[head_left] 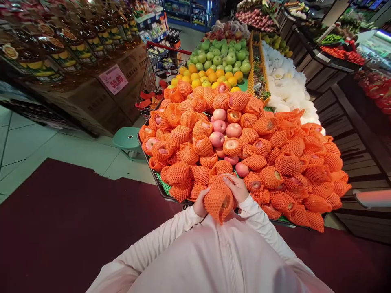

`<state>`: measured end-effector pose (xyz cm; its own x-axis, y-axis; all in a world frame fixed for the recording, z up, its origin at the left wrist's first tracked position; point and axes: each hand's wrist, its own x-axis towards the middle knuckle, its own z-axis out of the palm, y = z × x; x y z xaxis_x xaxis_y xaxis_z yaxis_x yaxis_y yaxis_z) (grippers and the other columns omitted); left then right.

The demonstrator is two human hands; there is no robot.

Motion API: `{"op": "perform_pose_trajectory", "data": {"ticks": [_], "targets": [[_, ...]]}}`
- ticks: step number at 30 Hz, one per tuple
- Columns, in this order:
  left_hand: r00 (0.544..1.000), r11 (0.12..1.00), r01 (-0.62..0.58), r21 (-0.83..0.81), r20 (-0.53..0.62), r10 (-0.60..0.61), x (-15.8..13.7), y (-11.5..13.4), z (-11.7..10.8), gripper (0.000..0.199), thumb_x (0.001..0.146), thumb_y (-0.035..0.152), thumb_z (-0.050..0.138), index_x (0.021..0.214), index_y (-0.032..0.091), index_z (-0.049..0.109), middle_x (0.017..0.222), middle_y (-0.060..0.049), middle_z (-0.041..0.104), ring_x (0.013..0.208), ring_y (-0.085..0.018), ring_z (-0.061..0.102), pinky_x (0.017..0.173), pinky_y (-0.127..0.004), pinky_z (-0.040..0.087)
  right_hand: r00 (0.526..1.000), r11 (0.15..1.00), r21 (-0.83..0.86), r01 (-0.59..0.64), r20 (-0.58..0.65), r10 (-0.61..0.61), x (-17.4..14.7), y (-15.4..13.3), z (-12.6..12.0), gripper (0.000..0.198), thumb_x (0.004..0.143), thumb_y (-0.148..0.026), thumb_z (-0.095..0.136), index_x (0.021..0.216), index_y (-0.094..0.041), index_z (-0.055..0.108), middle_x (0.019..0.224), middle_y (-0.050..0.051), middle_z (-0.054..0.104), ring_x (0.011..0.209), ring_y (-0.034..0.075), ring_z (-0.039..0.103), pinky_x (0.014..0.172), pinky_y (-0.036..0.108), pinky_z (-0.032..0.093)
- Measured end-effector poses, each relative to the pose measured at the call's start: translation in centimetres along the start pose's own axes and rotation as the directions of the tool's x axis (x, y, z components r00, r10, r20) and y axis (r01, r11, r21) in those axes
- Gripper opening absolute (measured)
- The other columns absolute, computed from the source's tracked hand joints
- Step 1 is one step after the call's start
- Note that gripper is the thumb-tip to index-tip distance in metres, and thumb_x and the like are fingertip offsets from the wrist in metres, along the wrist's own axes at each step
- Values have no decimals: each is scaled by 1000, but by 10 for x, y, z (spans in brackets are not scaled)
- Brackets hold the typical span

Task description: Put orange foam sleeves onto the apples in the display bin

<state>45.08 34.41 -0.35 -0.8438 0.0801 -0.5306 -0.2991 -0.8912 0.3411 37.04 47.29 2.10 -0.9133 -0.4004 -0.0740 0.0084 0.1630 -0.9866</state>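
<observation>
Close to my body, both hands are closed around an apple in an orange foam net [218, 200]. My left hand [200, 204] grips its left side, and my right hand [237, 188] wraps over its upper right. Much of the fruit's skin is covered by the netting, and several of my fingers are hidden behind it. Just beyond lies a heap of netted apples [288, 163] on a dark-edged display stand [159, 183]. Several bare pink apples [233, 130] sit in the middle of the heap.
Behind the apples are oranges [201, 75] and green apples [220, 55], with white-netted fruit [279, 73] to the right. A green stool [126, 138] and a shopping cart [149, 61] stand left of the display. Bottled oil [39, 61] is stacked on cartons [97, 97] farther left.
</observation>
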Motion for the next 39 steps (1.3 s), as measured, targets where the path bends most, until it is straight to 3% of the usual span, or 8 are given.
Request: {"op": "perform_pose_trajectory", "data": {"ticks": [6, 12, 17, 24, 28, 31, 35, 39], "targets": [[983, 989, -105, -105, -162, 88, 1, 17, -1, 29, 78, 40, 57, 85, 14, 69, 94, -8, 74, 98, -26, 67, 99, -39, 49, 984, 979, 118, -168, -37, 173, -1, 34, 29, 50, 72, -65, 66, 84, -18, 74, 91, 7, 74, 89, 24, 66, 92, 41, 51], [985, 989, -40, -142, -172, 15, -6, 33, 7, 30, 83, 41, 55, 82, 15, 69, 88, -8, 74, 93, -23, 67, 95, -36, 50, 980, 998, 16, -55, -189, 57, -19, 32, 42, 45, 88, -59, 52, 100, -20, 72, 107, 9, 73, 104, 24, 64, 98, 39, 48], [994, 994, 25, -106, -103, -36, -10, 40, 0, 33, 81, 43, 58, 86, 13, 69, 91, -10, 74, 99, -25, 67, 101, -38, 48, 986, 999, 11, -31, -166, 32, -27, 39, 58, 51, 95, -59, 38, 100, -21, 71, 100, 8, 74, 93, 22, 68, 86, 35, 56], [989, 991, 120, 55, 77, -124, -13, 48, -17, 47, 84, 51, 56, 105, 11, 68, 109, -11, 73, 115, -28, 62, 111, -41, 39, 910, 986, -165, 38, -402, -103, -64, 28, 63, 47, 96, -53, 41, 123, -22, 63, 129, 11, 64, 119, 26, 61, 106, 44, 47], [953, 960, 196, 199, 193, -234, -12, 48, -28, 56, 80, 58, 60, 111, 12, 66, 116, -13, 70, 124, -30, 57, 113, -46, 36, 928, 952, -248, 178, -281, -246, -89, 12, 73, 80, 85, -66, 52, 148, -20, 35, 149, 16, 44, 137, 32, 45, 114, 49, 38], [947, 924, 121, 362, 237, -217, -11, 51, -38, 54, 74, 56, 70, 110, 15, 64, 122, -11, 67, 130, -30, 52, 115, -46, 33, 924, 887, -428, 172, -243, -296, -96, 6, 90, 110, 64, -61, 79, 151, -18, 25, 150, 19, 40, 140, 35, 39, 116, 52, 34], [935, 841, 44, 540, 274, -225, -13, 59, -51, 57, 74, 57, 72, 114, 20, 57, 129, -11, 61, 129, -29, 50, 114, -47, 33, 894, 915, -391, 102, -367, -256, -93, 9, 108, 89, 63, -41, 85, 137, -21, 40, 135, 16, 54, 126, 31, 53, 110, 49, 42], [897, 734, -108, 670, 385, -220, -21, 78, -63, 64, 75, 54, 72, 123, 23, 44, 130, -11, 51, 122, -25, 52, 107, -44, 40, 861, 974, -216, 75, -479, -172, -82, 14, 114, 80, 65, -42, 80, 132, -21, 41, 129, 15, 55, 120, 29, 57, 106, 48, 46]]}}
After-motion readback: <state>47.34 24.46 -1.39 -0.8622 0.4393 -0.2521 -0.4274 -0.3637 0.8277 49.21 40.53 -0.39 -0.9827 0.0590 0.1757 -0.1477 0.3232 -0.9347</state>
